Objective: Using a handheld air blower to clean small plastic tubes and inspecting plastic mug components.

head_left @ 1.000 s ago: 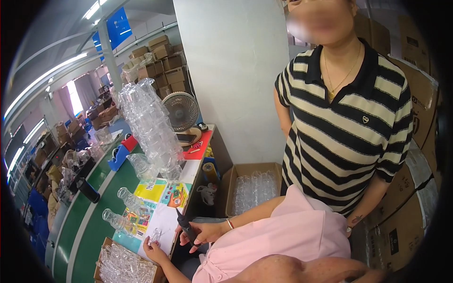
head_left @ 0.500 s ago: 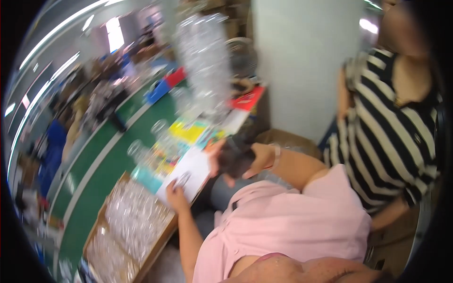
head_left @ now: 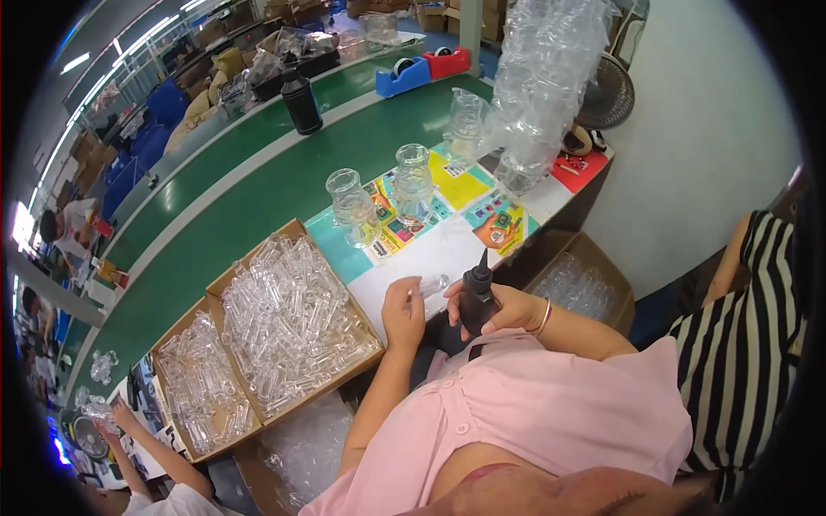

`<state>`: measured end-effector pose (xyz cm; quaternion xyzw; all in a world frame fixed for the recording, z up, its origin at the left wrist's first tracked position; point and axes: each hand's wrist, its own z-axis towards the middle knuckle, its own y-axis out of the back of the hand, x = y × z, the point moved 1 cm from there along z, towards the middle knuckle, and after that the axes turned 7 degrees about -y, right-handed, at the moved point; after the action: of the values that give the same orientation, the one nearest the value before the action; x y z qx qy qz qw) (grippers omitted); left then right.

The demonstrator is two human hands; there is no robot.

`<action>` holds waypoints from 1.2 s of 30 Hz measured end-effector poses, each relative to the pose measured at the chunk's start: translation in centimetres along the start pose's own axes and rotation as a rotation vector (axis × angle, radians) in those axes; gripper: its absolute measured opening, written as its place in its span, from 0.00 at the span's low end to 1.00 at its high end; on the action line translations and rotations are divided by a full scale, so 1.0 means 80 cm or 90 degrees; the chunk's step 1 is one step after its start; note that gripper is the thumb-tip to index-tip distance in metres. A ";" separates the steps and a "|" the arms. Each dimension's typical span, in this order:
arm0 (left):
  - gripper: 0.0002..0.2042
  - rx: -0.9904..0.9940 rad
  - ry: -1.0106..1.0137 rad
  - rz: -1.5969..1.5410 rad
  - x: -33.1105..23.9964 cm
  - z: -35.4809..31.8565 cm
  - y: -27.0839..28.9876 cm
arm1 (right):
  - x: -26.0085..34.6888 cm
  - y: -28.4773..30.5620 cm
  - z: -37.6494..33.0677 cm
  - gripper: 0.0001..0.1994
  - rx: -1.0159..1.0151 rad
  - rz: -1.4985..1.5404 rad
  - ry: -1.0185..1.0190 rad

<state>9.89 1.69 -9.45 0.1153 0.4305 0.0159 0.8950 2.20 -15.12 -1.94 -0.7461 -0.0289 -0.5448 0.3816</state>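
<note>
A slim, clear, tube-like piece (head_left: 437,283) is pinched between thumb and fingers of the left hand (head_left: 403,311) by smooth white paper (head_left: 460,243); beside it the right hand (head_left: 514,308) wraps a dark squeeze bottle (head_left: 476,303) with a tapered nozzle. Two waisted, transparent vessels (head_left: 351,208) stand beyond, and leftward a cardboard carton (head_left: 323,388) holds glossy clear tubes (head_left: 284,320).

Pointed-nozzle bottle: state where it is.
In the head view, right of centre, the black bottle is held in the right hand, just right of the left hand.
</note>
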 end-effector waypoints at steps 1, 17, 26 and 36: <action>0.10 -0.004 0.008 0.000 0.003 -0.003 0.001 | 0.004 0.000 0.003 0.37 -0.008 0.004 0.006; 0.12 0.000 0.151 -0.058 0.017 -0.004 -0.004 | 0.019 0.059 0.031 0.34 -0.020 0.079 0.198; 0.16 -0.147 0.278 -0.229 -0.023 -0.012 -0.002 | 0.009 0.084 -0.052 0.39 -0.224 -0.067 0.236; 0.16 -0.145 0.195 -0.384 -0.132 0.015 -0.011 | 0.068 0.080 -0.073 0.24 -0.280 0.048 0.428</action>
<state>4.11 -0.72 -0.83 -0.1213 0.5696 -0.1844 0.7917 2.70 -25.21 -0.15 -0.5908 0.2424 -0.7373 0.2204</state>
